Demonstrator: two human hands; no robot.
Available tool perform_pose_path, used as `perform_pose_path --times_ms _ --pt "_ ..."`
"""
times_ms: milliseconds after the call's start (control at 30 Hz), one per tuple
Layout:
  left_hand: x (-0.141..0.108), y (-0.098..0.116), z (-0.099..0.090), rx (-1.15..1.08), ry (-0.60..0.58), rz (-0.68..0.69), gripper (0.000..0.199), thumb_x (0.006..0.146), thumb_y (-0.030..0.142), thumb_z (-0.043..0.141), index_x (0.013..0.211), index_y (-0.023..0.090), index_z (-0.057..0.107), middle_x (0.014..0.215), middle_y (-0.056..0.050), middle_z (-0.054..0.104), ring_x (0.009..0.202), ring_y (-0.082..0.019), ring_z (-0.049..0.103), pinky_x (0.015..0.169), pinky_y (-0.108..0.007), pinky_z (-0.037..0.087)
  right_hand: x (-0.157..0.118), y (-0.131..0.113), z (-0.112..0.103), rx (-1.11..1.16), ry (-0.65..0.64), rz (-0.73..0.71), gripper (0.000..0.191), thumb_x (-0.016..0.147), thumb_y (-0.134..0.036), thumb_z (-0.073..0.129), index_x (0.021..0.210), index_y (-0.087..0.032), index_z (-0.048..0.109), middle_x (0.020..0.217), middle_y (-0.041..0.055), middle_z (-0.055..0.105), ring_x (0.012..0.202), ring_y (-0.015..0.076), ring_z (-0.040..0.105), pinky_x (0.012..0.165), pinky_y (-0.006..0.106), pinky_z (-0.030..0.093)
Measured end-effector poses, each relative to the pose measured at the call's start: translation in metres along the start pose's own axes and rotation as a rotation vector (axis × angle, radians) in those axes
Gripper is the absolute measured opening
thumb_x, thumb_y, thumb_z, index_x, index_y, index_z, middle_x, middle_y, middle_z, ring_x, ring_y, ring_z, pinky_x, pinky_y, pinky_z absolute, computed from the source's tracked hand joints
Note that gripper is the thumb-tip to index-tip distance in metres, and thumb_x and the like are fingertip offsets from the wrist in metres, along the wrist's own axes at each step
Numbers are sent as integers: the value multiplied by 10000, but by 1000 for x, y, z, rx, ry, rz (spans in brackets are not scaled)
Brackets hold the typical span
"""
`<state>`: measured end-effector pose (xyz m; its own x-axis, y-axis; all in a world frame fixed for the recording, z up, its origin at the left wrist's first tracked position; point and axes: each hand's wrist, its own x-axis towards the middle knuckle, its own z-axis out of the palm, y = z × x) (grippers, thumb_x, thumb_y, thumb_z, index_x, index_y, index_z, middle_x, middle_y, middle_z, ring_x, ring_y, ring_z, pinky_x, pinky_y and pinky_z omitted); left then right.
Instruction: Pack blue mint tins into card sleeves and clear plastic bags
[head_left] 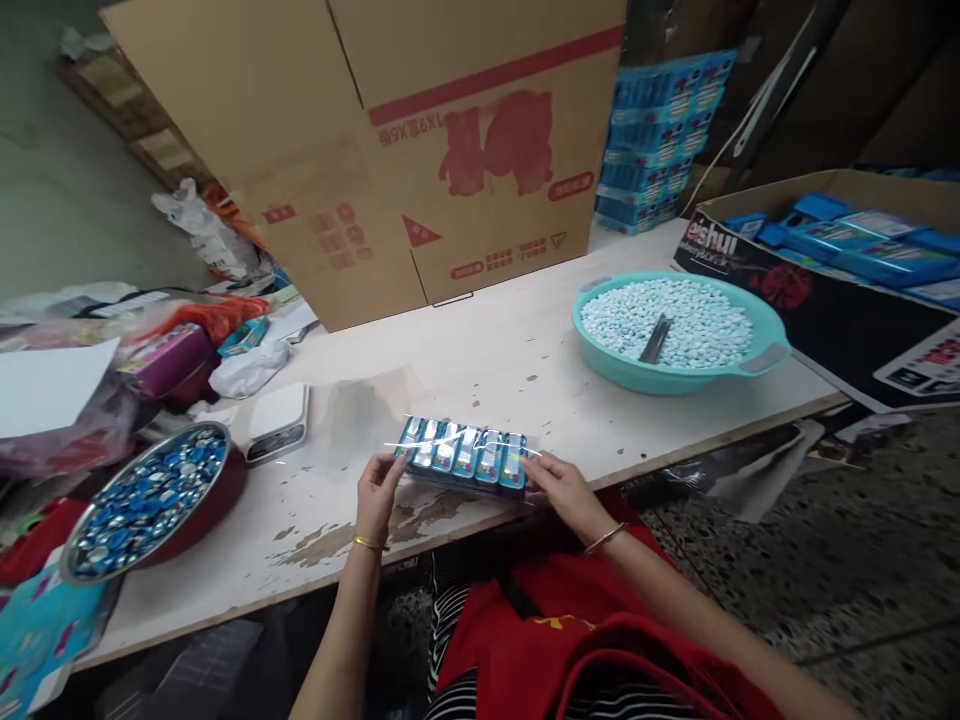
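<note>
A row of several small blue tins with shiny, coloured lids lies side by side, with clear plastic film over and around it. My left hand is closed on the row's left end, thumb towards me. At the right end, my right hand pinches the wrapped row between thumb and fingers. The row is just above or on the near edge of the white table; I cannot tell which. Clear film lies on the table behind my left hand.
A turquoise basin of pale pellets holds a dark scoop. At left stand a metal bowl of blue and silver lids and a small white device. A large cardboard box rises behind. Blue packs fill a box at right.
</note>
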<state>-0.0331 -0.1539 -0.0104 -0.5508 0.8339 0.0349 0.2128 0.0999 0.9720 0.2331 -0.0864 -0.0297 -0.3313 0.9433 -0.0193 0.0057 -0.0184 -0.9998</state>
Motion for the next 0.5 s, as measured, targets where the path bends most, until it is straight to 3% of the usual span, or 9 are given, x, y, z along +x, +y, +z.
perform_pose_path --times_ms 167,233,367,500 --pt "-51 11 5 -33 -139 -113 284 731 447 662 797 171 651 770 -8 643 770 -154 599 764 -271 455 20 -14 -58 69 -113 203 461 588 -614 715 666 -171 614 678 -4 571 673 140 504 658 277 431" --pt "-58 13 10 -76 -128 -148 312 736 464 652 845 172 664 807 -17 656 787 -155 605 775 -272 455 25 -19 -71 100 -149 271 455 591 -607 725 667 -174 608 715 6 593 721 149 531 685 283 454" --pt "-46 13 20 -186 14 -198 365 707 521 649 760 160 644 704 2 616 672 -114 555 674 -236 430 25 -22 -66 121 -85 314 506 668 -679 621 621 -182 535 654 -6 553 649 125 512 618 258 447" --pt "-24 19 28 -177 -5 -188 348 607 470 730 622 148 598 537 33 521 531 -79 440 538 -212 336 27 -19 -51 107 30 234 538 566 -684 683 568 -196 457 550 -45 452 525 95 410 521 238 374"
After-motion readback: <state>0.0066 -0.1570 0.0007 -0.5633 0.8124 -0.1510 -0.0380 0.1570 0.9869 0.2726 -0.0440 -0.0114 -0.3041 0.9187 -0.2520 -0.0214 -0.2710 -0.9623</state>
